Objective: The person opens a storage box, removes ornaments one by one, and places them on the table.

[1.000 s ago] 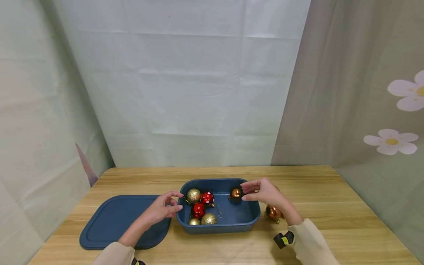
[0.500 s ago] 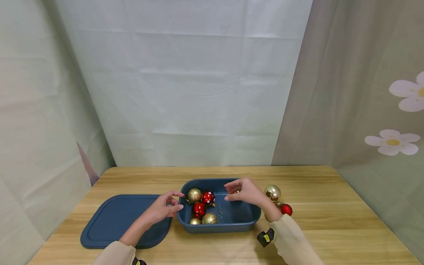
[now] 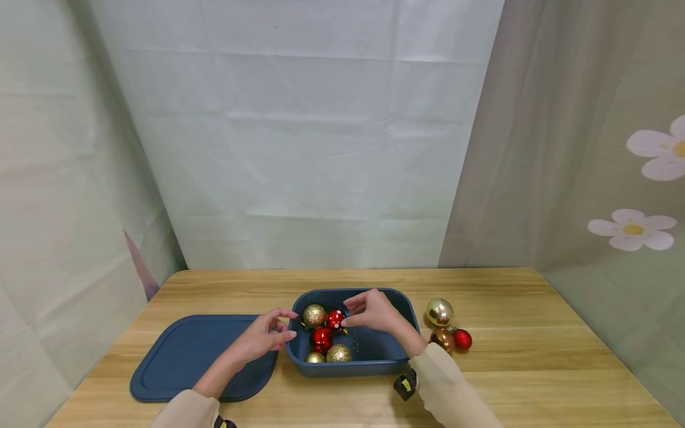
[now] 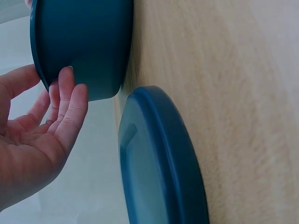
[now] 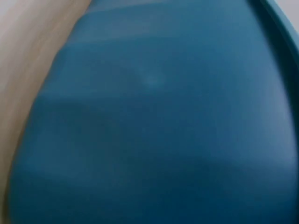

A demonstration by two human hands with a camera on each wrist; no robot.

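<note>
Relaxed and holding nothing, the left hand touches the blue box's left wall low in the frame. Right hand, fingers curled, reaches over the red dotted bauble inside; its grip cannot be told.

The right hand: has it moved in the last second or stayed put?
Yes. The right hand has slid leftward across the blue box, from its right end to beside the red dotted ball.
</note>
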